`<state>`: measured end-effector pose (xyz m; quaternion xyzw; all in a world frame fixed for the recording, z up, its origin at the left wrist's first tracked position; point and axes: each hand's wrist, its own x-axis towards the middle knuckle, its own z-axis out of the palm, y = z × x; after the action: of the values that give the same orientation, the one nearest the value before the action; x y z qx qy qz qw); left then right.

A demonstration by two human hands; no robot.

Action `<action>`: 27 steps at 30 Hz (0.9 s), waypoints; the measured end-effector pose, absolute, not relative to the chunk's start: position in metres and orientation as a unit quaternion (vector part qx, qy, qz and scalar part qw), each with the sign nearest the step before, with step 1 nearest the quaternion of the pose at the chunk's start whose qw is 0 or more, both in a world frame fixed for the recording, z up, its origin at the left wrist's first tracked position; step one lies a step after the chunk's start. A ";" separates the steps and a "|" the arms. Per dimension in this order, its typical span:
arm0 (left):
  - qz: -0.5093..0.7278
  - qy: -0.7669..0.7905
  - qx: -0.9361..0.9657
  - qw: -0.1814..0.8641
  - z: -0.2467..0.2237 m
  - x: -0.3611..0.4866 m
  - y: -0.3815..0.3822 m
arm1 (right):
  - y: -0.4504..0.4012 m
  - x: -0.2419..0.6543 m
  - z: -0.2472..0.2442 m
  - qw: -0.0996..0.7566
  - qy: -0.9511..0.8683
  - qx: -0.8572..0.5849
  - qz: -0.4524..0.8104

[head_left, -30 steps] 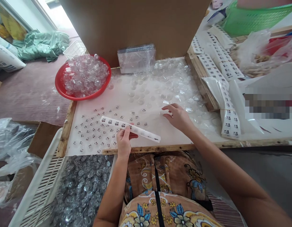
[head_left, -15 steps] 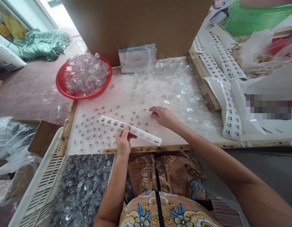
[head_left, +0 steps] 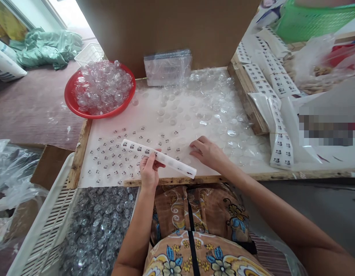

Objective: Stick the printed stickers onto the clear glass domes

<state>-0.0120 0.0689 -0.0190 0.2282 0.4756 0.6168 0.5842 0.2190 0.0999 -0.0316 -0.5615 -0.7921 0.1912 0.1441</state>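
Note:
My left hand (head_left: 150, 168) is closed around a rolled white sticker strip (head_left: 171, 162) printed with small black panda-like figures. The strip lies slantwise above the tabletop's front edge. To its right, my right hand (head_left: 207, 153) hovers low over the white board, fingers bent and slightly apart, with nothing visible between them. Close by it are clear round plastic pieces (head_left: 231, 133) spread over the board. On the left part of the board, several clear pieces carry a small black sticker (head_left: 163, 136).
A red basin (head_left: 71, 96) heaped with clear pieces stands at the back left. More sticker strips (head_left: 281, 134) lie beyond a wooden batten (head_left: 249, 103) on the right. A cardboard panel (head_left: 171, 30) rises behind. Below, a white crate (head_left: 51, 218) holds stickered pieces.
My right hand has moved right and toward me, away from a stickered piece, and its fingers have bent more. My left hand keeps the strip almost in place.

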 end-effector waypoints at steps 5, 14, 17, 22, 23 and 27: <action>0.623 0.470 0.229 0.582 -0.018 -0.014 0.068 | 0.099 0.218 -0.030 0.151 -0.767 -0.600 0.170; 0.636 0.463 0.222 0.576 -0.018 -0.014 0.068 | 0.083 0.197 -0.028 0.160 -0.813 -0.510 0.229; 0.630 0.464 0.228 0.579 -0.018 -0.014 0.068 | 0.082 0.199 -0.028 0.158 -0.807 -0.523 0.224; 0.629 0.467 0.225 0.579 -0.018 -0.014 0.068 | 0.080 0.206 -0.026 0.198 -0.796 -0.539 0.192; 0.627 0.470 0.225 0.579 -0.018 -0.014 0.068 | 0.083 0.209 -0.027 0.207 -0.789 -0.551 0.175; 0.626 0.475 0.221 0.578 -0.017 -0.014 0.068 | 0.105 0.223 -0.036 0.218 -0.761 -0.600 0.115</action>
<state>-0.0135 0.0682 -0.0168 0.2208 0.4746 0.6262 0.5779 0.2231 0.1046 -0.0357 -0.6003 -0.7608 0.1150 0.2181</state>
